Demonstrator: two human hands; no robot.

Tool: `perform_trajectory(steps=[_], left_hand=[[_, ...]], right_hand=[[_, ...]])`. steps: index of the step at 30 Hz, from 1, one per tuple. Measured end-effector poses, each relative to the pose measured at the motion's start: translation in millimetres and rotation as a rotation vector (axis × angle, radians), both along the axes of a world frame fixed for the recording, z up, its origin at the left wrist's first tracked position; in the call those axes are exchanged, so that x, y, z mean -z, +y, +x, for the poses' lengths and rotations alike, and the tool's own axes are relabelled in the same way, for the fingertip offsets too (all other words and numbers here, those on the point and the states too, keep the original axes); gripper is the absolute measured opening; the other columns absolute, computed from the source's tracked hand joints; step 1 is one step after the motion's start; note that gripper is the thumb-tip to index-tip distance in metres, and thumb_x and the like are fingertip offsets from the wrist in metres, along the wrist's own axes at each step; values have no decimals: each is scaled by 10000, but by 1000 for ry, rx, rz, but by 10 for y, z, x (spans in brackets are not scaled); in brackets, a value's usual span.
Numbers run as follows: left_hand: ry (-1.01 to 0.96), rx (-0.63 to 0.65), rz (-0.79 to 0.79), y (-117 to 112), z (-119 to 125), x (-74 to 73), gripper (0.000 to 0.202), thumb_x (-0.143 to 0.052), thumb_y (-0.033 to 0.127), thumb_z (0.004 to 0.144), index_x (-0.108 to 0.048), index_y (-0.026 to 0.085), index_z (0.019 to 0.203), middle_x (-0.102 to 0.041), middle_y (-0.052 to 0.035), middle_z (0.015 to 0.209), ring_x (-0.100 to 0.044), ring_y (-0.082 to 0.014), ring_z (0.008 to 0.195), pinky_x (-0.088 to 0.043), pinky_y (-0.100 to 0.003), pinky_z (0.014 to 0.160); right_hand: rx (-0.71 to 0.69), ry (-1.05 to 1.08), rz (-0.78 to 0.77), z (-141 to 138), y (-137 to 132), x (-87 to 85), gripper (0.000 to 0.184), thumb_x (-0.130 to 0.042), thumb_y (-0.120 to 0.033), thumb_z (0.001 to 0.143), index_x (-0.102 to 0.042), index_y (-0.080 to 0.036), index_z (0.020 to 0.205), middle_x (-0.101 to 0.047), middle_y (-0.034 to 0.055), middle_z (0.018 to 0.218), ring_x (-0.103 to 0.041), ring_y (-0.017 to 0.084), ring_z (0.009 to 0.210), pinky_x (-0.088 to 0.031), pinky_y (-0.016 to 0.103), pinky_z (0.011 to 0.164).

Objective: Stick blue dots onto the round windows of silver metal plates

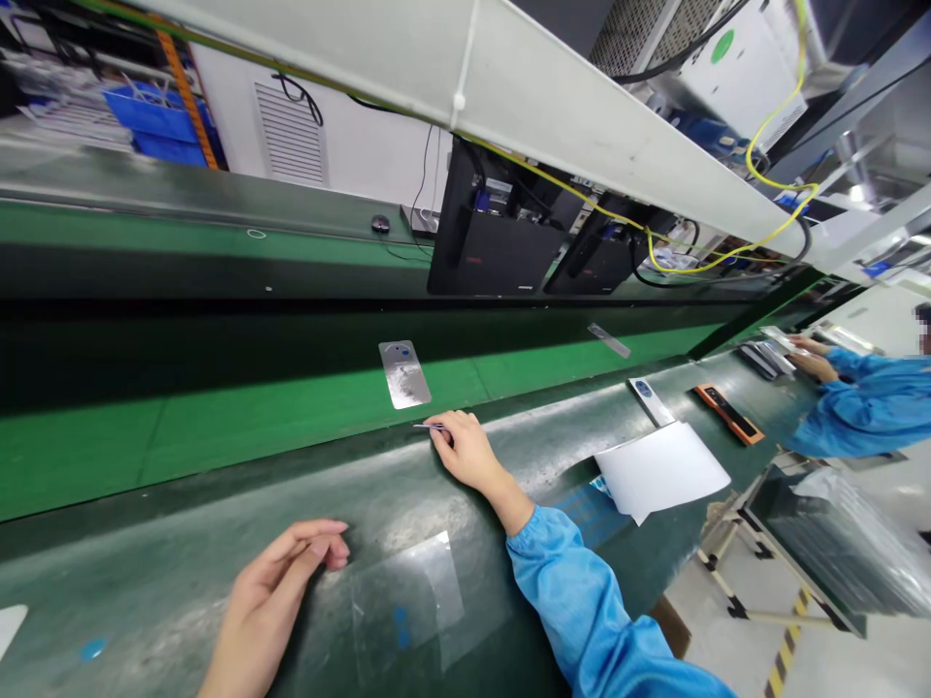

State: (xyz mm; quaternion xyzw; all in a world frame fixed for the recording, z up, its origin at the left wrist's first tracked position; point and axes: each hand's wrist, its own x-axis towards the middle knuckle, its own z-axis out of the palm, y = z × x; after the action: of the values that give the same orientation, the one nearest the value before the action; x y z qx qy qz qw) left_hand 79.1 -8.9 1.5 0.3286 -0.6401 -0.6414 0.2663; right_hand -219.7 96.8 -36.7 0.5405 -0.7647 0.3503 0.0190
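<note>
My right hand rests on the dark green bench edge, pinching a slim blue-and-silver tool, perhaps tweezers. Just beyond its tip, a scuffed metal plate with a round hole lies on the green conveyor belt, not touching the tool. My left hand lies lower left with its fingers loosely curled, holding nothing. A clear plastic film lies on the bench just right of it.
A white paper sheet, an orange tool and a small plate lie on the bench to the right. A co-worker's blue-sleeved arms work at far right. Black units stand beyond the belt under a white overhead panel.
</note>
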Motion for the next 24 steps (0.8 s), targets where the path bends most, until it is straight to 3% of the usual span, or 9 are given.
perform_trajectory(steps=[24], left_hand=[[-21, 3, -32, -1, -10, 8, 706, -870, 907, 720, -873, 226, 906, -772, -63, 805, -724, -233, 787, -620, -280, 762]], right_hand=[[0, -20, -25, -3, -4, 0, 203, -608, -162, 1108, -786, -232, 1175, -745, 33, 927, -672, 235, 928, -422, 357, 875]])
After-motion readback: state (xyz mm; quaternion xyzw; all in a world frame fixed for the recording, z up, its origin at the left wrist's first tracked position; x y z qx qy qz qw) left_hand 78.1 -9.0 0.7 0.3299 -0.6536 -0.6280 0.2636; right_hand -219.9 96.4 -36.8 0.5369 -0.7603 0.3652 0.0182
